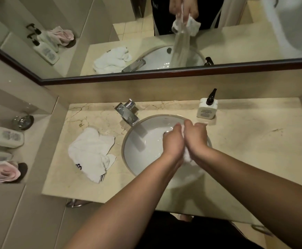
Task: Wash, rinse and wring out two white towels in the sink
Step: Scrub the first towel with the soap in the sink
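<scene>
Head view: left hand [173, 141] and right hand [196, 136] grip mostly hidden towel [188, 156].

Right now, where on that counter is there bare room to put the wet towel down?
The widest bare patch of counter lies right of the sink, past the soap bottle. A narrower strip runs along the front edge. The left side is crowded by the second towel; both hands fill the basin.

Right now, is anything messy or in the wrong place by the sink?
Only a little. The second white towel lies crumpled on the counter left of the sink, not in it. Both hands grip the other towel over the basin. Nothing looks spilled.
</scene>
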`<action>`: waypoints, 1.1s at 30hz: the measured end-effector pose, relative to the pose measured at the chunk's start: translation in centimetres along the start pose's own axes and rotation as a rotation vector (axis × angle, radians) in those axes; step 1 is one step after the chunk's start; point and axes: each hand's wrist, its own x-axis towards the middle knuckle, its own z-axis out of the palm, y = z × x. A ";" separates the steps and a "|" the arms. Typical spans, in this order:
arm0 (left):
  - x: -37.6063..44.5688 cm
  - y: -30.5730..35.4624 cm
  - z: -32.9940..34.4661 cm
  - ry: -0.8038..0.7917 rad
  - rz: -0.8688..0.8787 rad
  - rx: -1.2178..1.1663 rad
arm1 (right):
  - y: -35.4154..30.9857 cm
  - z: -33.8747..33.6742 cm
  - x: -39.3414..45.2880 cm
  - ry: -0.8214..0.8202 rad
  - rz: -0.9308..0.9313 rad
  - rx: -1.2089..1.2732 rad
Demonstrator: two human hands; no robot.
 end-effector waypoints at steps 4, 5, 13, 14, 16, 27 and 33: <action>1.1 0.4 -0.9 0.064 0.020 0.024 | 0.5 0.7 -2.0 -0.114 -0.105 -0.028; 0.7 0.1 -0.8 0.028 0.024 0.050 | 0.4 0.6 -1.3 -0.078 -0.074 -0.029; 1.0 0.1 -1.8 0.053 0.003 0.033 | 1.3 1.5 -2.6 -0.113 -0.060 0.005; 0.6 -0.2 -1.5 0.018 -0.001 0.025 | 1.1 1.4 -1.6 -0.067 -0.041 0.004; 0.3 -0.7 -1.1 -0.025 0.024 0.025 | 0.5 1.0 0.1 0.000 0.017 0.036; 1.9 -0.5 -2.9 -0.035 0.026 -0.004 | 0.8 2.8 0.3 -0.035 -0.011 0.012; 3.6 -1.8 -4.1 -0.020 -0.115 -0.047 | 2.6 4.8 -0.6 -0.072 -0.127 -0.108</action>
